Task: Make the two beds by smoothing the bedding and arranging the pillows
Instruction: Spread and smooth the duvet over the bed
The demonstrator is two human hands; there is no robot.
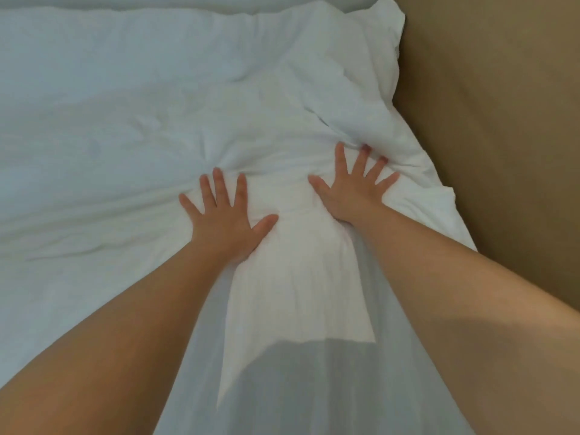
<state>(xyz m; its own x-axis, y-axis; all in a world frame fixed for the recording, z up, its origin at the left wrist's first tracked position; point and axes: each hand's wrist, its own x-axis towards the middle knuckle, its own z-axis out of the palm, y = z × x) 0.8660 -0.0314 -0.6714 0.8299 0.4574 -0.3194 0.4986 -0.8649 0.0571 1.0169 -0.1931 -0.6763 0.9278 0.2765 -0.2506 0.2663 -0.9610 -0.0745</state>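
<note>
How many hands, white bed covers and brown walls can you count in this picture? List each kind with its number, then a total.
Hands: 2 (left hand, right hand)
Bed cover: 1
Wall: 1
Total: 4

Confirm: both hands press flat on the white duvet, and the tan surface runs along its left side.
Wrong side. The head view shows the tan surface running along the right side of the white duvet; the left hand and right hand do press flat on it.
</note>
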